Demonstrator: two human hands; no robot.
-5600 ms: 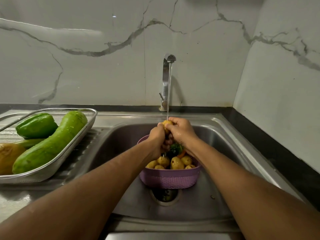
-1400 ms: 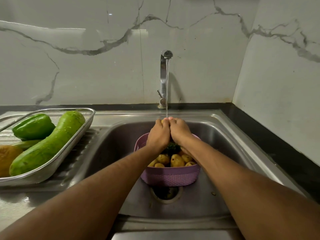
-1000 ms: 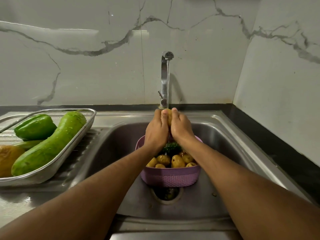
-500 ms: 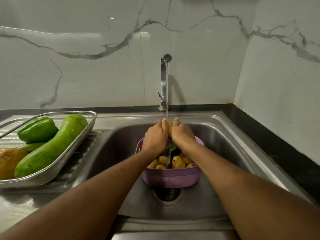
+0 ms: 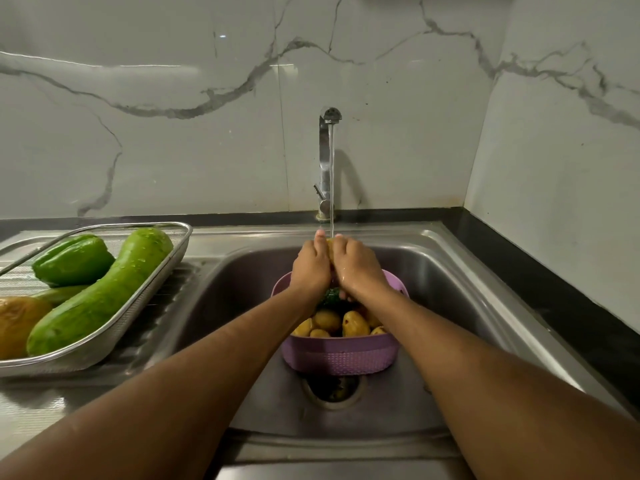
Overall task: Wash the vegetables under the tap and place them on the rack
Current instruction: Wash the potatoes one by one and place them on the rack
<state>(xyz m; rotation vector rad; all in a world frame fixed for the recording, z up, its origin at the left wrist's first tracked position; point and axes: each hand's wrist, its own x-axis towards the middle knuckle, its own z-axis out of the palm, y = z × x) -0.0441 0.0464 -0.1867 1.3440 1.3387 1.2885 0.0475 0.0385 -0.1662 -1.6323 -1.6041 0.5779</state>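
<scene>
My left hand [image 5: 311,268] and my right hand [image 5: 356,268] are pressed together around a small yellow potato [image 5: 330,245], held under the thin stream from the steel tap [image 5: 325,161]. Most of the potato is hidden between my palms. Below my hands a purple basket [image 5: 337,356] stands in the sink over the drain, holding several more potatoes [image 5: 353,323] and something green [image 5: 330,295]. On the left drainboard a wire rack [image 5: 152,292] holds a long green gourd [image 5: 100,296], a green pepper [image 5: 72,259] and a yellowish vegetable [image 5: 17,323].
The steel sink basin [image 5: 242,289] surrounds the basket, with the drain [image 5: 334,391] just in front of it. A black counter strip [image 5: 554,292] runs along the right. Marble walls close the back and right side.
My hands have kept rubbing the potato under the water, rising toward the spout about a second ago and dropping back a little since. The rack and basket have stayed put.
</scene>
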